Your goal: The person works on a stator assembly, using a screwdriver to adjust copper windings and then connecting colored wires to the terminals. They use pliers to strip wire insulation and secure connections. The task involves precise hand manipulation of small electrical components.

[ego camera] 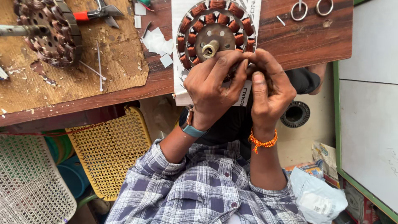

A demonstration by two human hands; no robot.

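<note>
A round motor stator (215, 29) with copper-wound coils and a brass shaft at its centre lies on a white sheet (179, 12) on the wooden workbench. My left hand (213, 87) and my right hand (269, 89) are both pressed against the stator's near edge, fingertips pinched together at the coils. What the fingers pinch is hidden. A watch with a teal strap is on my left wrist, an orange thread band on my right.
A second wound stator (49, 33) on a metal rod sits at the far left of the bench (315, 39), with red-handled pliers (97, 12), white paper scraps (157, 41) and two metal rings (315, 8). Yellow and white mesh chair seats (110, 149) stand below.
</note>
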